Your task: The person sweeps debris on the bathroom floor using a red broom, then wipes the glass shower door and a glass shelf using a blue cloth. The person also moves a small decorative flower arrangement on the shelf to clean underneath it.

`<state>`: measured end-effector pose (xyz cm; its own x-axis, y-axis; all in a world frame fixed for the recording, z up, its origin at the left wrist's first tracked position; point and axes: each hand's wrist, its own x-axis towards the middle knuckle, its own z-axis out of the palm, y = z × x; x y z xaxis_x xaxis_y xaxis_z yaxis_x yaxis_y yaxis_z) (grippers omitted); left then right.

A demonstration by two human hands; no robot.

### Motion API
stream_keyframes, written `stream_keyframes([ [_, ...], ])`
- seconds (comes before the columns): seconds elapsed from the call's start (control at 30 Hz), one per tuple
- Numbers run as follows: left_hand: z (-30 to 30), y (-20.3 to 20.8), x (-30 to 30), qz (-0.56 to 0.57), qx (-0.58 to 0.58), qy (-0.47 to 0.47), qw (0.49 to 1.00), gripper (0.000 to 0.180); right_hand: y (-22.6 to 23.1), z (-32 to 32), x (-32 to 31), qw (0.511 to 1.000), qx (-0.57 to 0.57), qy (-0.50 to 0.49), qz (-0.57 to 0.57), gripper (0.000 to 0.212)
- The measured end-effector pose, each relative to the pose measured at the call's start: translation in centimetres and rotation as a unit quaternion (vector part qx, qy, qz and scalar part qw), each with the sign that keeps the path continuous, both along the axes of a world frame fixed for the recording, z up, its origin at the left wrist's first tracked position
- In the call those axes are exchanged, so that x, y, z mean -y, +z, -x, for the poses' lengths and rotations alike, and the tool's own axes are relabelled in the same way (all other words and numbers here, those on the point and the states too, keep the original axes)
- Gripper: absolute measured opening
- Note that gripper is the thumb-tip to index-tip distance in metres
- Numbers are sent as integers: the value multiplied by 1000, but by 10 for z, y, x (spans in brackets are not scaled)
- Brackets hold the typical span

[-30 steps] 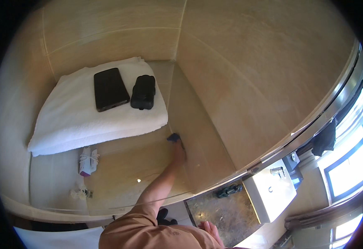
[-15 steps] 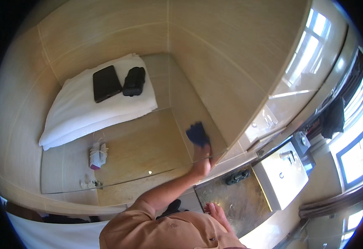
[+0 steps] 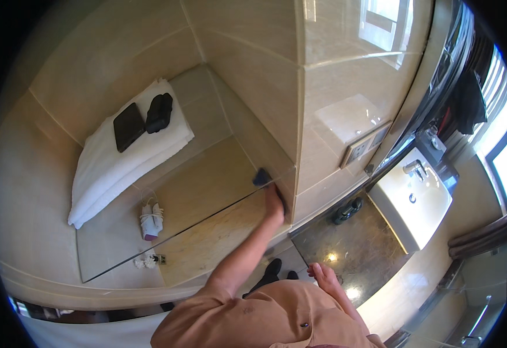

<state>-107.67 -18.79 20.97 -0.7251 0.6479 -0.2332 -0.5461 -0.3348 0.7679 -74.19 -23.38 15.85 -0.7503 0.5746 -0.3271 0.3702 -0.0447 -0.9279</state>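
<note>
My left hand (image 3: 273, 202) reaches out at the glass shelf (image 3: 207, 215) edge by the alcove's right wall, closed on a dark blue cloth (image 3: 261, 177). The cloth lies near the corner of glass and wall, and my fingers are partly hidden by it. Lower down, in front of my body, my right hand (image 3: 323, 275) hangs with its fingers curled in and nothing visible in them. Left of the cloth sits a white hair dryer (image 3: 151, 220) with its cord wound round it.
A folded white towel (image 3: 120, 165) at the alcove's back left carries a black flat case (image 3: 128, 127) and a black rounded case (image 3: 159, 113). To the right are a white basin (image 3: 419, 203) and a dark bottle (image 3: 348, 210) on a brown counter (image 3: 346, 243). A wall socket panel (image 3: 365, 145) is above.
My left hand has drawn the cloth back toward the shelf's front edge, and less of the cloth shows. The view has turned, showing more of the right wall. My right hand stays low.
</note>
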Motion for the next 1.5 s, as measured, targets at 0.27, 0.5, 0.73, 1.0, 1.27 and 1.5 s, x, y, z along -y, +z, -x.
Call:
stream_keyframes([
  [0.27, -120, 33, 66, 85, -178, 16, 980, 36, 12, 20, -4, 995, -70, 44, 52, 45],
  [0.5, -145, 106, 108, -88, -121, 39, 988, 43, 74, 53, -5, 974, -219, -27, 52, 43],
  [0.73, -154, 97, 165, 147, -298, -96, 938, 49, 107, 84, 3, 928, -309, 13, 206, 52],
  [1.0, -157, 121, 194, 142, -570, -178, 790, 49, 78, 100, 31, 785, -326, 22, 526, 62],
  [1.27, -142, 147, 283, 176, -625, 0, 761, 37, 166, 129, 84, 749, -407, 14, 523, 72],
  [1.5, -120, 160, 385, 191, -614, 92, 760, 31, 275, 157, 64, 798, -573, -175, 65, 49],
])
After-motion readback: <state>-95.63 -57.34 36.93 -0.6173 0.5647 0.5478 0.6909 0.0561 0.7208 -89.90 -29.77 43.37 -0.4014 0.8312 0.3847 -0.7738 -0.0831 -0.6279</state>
